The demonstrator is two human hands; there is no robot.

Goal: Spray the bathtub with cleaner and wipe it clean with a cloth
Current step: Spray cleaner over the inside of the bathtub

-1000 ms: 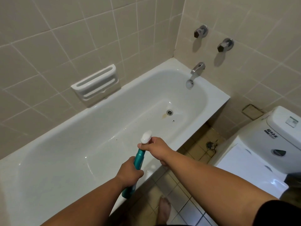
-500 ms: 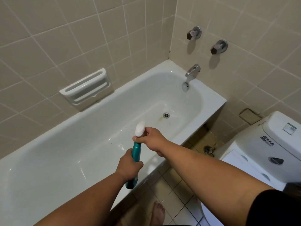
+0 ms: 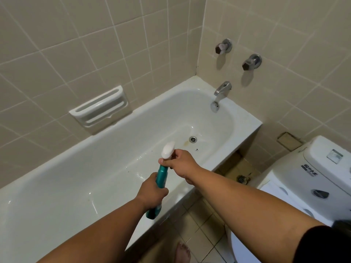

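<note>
Over the bathtub's near rim, your left hand wraps the teal cleaner bottle; right hand fingers pinch its neck under the white cap. Prob. opening: brace btm, aim twd drain stain.

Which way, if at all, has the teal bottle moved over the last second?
Yes: the teal bottle, judged by its white cap, has moved up the picture, closer to the bathtub drain.
</note>
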